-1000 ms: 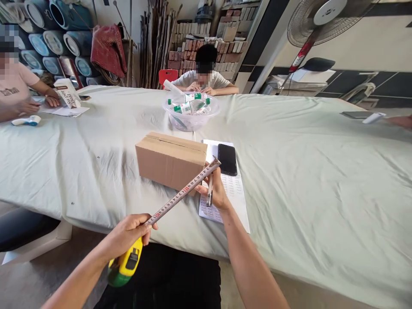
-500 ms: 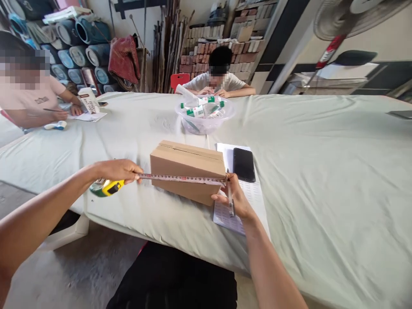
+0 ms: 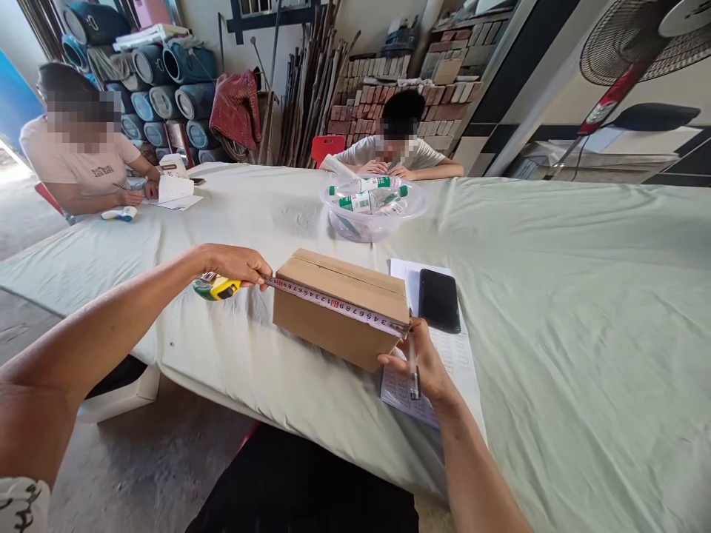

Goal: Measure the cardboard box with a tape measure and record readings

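A brown cardboard box [image 3: 333, 326] sits on the cloth-covered table in front of me. The tape measure blade [image 3: 333, 302] stretches along the top front edge of its near long side. My left hand [image 3: 238, 265] is closed on the tape at the box's left end, with the yellow and green tape measure case [image 3: 218, 287] just below the hand. At the right end, my right hand [image 3: 418, 363] pinches the tape's end against the corner. A pen [image 3: 414, 366] is also held in that hand, pointing down, while the thumb reaches toward the box's front face.
Printed sheets [image 3: 466, 389] lie right of the box, with a black phone [image 3: 438, 300] on top. Behind stands a clear basin [image 3: 364, 229] of plastic bottles. Two people sit at the table's far side and left. A fan [image 3: 627, 44] stands at the right.
The tape has risen from across the box's front face to its top front edge, and my left hand has lifted with it. The whole view has shifted slightly.
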The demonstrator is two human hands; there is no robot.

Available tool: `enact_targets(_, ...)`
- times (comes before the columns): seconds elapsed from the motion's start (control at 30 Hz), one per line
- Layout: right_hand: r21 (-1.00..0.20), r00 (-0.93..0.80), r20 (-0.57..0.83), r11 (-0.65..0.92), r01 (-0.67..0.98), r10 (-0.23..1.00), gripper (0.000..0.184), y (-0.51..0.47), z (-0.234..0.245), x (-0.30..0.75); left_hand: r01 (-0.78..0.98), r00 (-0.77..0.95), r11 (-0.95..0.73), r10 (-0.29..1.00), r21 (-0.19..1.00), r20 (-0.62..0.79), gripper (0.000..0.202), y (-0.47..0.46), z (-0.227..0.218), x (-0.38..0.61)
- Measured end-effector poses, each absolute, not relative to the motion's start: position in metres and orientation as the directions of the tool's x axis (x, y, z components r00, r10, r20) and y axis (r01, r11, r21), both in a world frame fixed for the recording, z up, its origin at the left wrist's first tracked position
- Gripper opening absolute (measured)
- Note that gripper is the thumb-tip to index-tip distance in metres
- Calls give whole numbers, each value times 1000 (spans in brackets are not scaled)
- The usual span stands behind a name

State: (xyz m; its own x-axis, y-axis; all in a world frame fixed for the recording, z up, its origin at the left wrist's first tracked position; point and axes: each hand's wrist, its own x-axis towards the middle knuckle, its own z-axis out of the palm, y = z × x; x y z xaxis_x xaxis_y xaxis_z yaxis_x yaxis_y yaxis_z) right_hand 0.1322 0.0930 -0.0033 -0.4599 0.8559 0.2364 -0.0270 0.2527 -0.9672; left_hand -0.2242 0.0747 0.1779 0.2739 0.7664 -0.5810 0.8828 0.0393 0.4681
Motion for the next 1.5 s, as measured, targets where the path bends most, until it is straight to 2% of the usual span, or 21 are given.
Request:
enact_targets(0.2, -971, -449, 235, 225, -77, 862, 51, 94, -5, 131, 858, 285, 65, 765, 510, -577, 14, 72, 175, -224)
enact_targets(0.33, -971, -408, 236, 202, -124, 882, 49, 96, -6, 131, 771, 358, 101, 748, 629, -558, 19, 52, 160, -218)
enact_targets(0.43, -970, -384, 227, 172, -174, 895, 48, 96, -4, 131, 604, 342, 230, 790, 763, -509, 23, 25, 134, -197)
enact_targets(0.53, -964, -367, 229, 159, -212, 902, 48, 96, -2, 130, 359, 237, 398, 836, 844, -495, 24, -4, 102, -163)
enact_targets(0.63, -958, -324, 243, 175, -226, 914, 47, 98, -2, 130, 102, 232, 473, 844, 875, -483, 23, -29, 72, -125)
enact_targets(0.7, -954, -282, 249, 185, -234, 926, 47, 99, -3, 131, 33, 208, 462, 864, 886, -458, 24, -39, 56, -104)
enact_targets(0.87, -944, -172, 198, 141, -297, 965, 47, 102, -3, 135, 60, 137, 414, 898, 908, -419, 22, -46, 36, -73)
enact_targets(1.0, -935, -196, 111, 35, -352, 974, 45, 101, 0, 136, -2, 118, 403, 909, 915, -400, 23, -46, 33, -65)
enact_targets(1.2, -906, -244, 100, -13, -424, 965, 46, 100, 1, 136, -62, 121, 417, 905, 907, -407, 24, -45, 33, -63)
enact_targets(1.37, -923, -242, 165, 63, -380, 956, 46, 100, 0, 133, -124, 169, 441, 892, 889, -419, 22, -49, 31, -68)
enact_targets(1.5, -911, -194, 349, 284, -299, 917, 53, 103, -5, 122, -161, 225, 459, 879, 874, -421, 21, -58, 26, -78)
